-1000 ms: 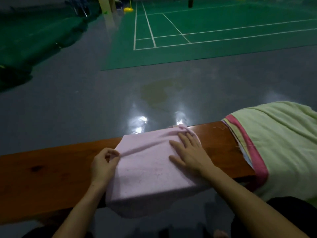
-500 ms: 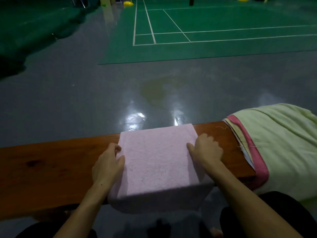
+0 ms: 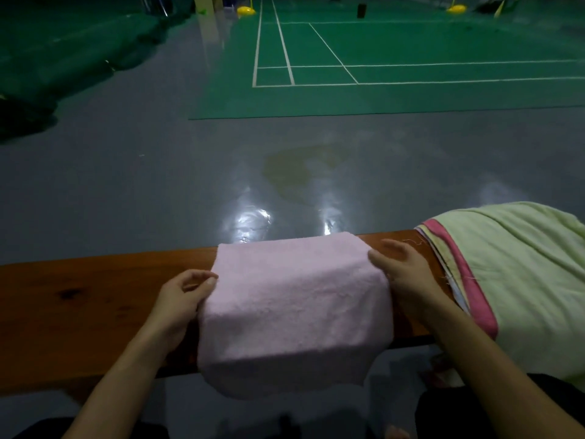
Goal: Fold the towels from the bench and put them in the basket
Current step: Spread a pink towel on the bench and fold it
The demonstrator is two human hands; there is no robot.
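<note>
A folded pink towel (image 3: 294, 299) lies across the brown wooden bench (image 3: 79, 299), and its near part hangs over the front edge. My left hand (image 3: 182, 296) is at the towel's left edge with curled fingers pinching it. My right hand (image 3: 403, 270) is at the right edge, thumb on top of the cloth and fingers curved beside it. The basket is not in view.
A pale green towel with a pink border (image 3: 512, 280) is heaped over the bench's right end, close to my right hand. Beyond the bench is a shiny grey floor (image 3: 158, 185) and a green court with white lines (image 3: 395, 68). My dark-clothed knees show at the bottom.
My right hand lifted off the towel's top and moved to its right edge. The towel went from creased to smooth and square. Both hands now hold its side edges.
</note>
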